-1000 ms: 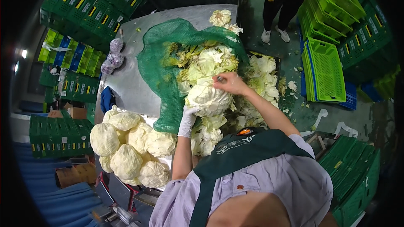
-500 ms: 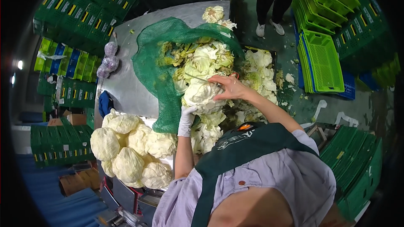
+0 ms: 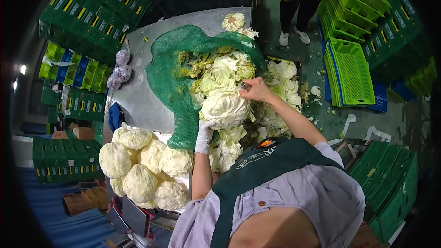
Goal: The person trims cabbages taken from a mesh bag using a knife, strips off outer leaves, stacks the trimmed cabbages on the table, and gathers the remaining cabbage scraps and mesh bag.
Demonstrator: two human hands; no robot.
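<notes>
My left hand (image 3: 205,134), in a white glove, is closed against the lower left side of a pale cabbage head (image 3: 225,109) and holds it up; part of its fingers is hidden under the leaves. My bare right hand (image 3: 257,90) is closed at the cabbage's upper right edge, on what looks like a small knife; only a short grey part (image 3: 245,86) shows, its blade hidden. Beneath and beyond lie loose cabbage leaves (image 3: 216,74) on a green mesh bag (image 3: 161,71), spread open on the metal table (image 3: 142,96).
Several whole cabbages (image 3: 139,183) are piled at near left. A netted string of purple-white bulbs (image 3: 121,71) lies at the table's left edge. Trimmed leaves (image 3: 282,76) fill a container on the right. Green crates (image 3: 351,71) are stacked beyond, near a standing person (image 3: 301,4).
My right hand has gone from spread fingers on top of the cabbage to a closed grip at its upper right. The cabbage shows more of its top; my left hand stays under it.
</notes>
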